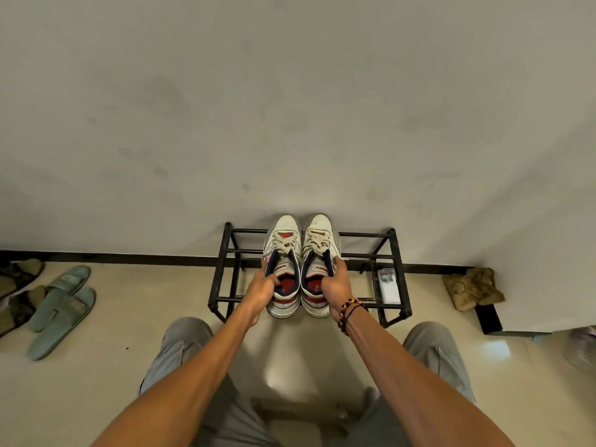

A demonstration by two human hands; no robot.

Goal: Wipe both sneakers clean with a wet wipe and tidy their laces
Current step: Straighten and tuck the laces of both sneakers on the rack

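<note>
Two white sneakers with red and navy trim sit side by side on top of a black metal shoe rack (225, 250), toes toward the wall. My left hand (263, 290) grips the collar of the left sneaker (283, 250), fingers curled inside its opening. My right hand (337, 283) grips the outer collar of the right sneaker (321, 243), thumb inside. The off-white laces on both are loosely tied over the tongues. A white pack of wet wipes (388, 285) lies on the rack's lower shelf at the right.
A pair of green slides (61, 308) and darker sandals (19, 279) lie on the tiled floor at the left. A crumpled brownish cloth (472, 287) sits by the wall at the right. The wall stands right behind the rack. My knees are below.
</note>
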